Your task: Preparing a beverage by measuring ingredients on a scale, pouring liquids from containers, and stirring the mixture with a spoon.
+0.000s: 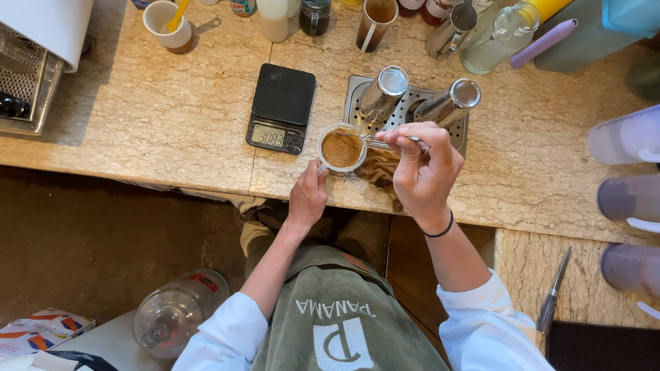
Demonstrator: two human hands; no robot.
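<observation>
Nearest my view is an olive-green apron (337, 316) with white sleeves either side; I am watching remotely through the head camera.

My left hand (307, 198) is closed around the base or handle of a small clear glass cup of brown powder (342, 148), holding it at the front edge of the beige marble counter (172, 117). I cannot tell whether the cup rests on the stone or is held just above it.

My right hand (423, 168), black band at the wrist, pinches a thin metal spoon (392, 142) between fingertips. Its bowl end reaches the cup's rim; whether it touches the powder I cannot tell.

Just left of the cup sits a black digital scale (280, 106) with a lit display. Behind the cup, a perforated steel drip tray (357, 93) carries two steel cylinders (382, 93) lying tilted. A crumpled brown cloth (379, 168) lies under the right hand.

Risks, as I judge them:
- The cup is at the counter's edge; a slip of the left grip would drop it toward the lap or floor.
- Brisk spoon work could flick powder over the rim onto scale or cloth.
- The right elbow is near a steel-handled knife (553, 292) on the lower ledge; a backward sweep could catch it.
</observation>
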